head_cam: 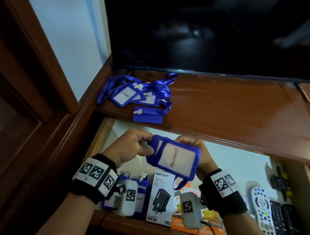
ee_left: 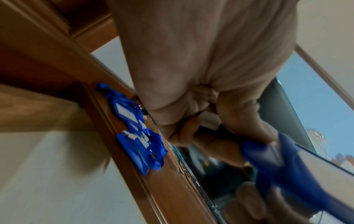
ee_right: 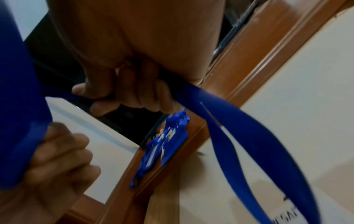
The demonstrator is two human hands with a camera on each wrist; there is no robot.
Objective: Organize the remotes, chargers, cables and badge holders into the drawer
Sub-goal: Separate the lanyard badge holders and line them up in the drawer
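Note:
Over the open drawer [head_cam: 295, 182] I hold a blue badge holder [head_cam: 176, 157] between both hands. My left hand [head_cam: 146, 143] pinches its left end, thumb in front. My right hand [head_cam: 201, 158] grips the right end from behind. A second holder seems stacked behind the first. In the right wrist view my right fingers [ee_right: 124, 94] curl round the blue lanyard strap [ee_right: 239, 136], which loops down. The left wrist view shows my left hand [ee_left: 191, 121] gripping the blurred holder [ee_left: 268, 151]. More badge holders [head_cam: 135, 93] lie piled on the cabinet top.
In the drawer lie blue badge holders [head_cam: 140, 199] at the left, a white charger box [head_cam: 162, 198], orange charger boxes [head_cam: 183, 225], a white remote [head_cam: 263, 213] and a black remote [head_cam: 279, 224]. A dark TV [head_cam: 216, 29] stands over the cabinet top. A wooden door frame [head_cam: 27, 55] is left.

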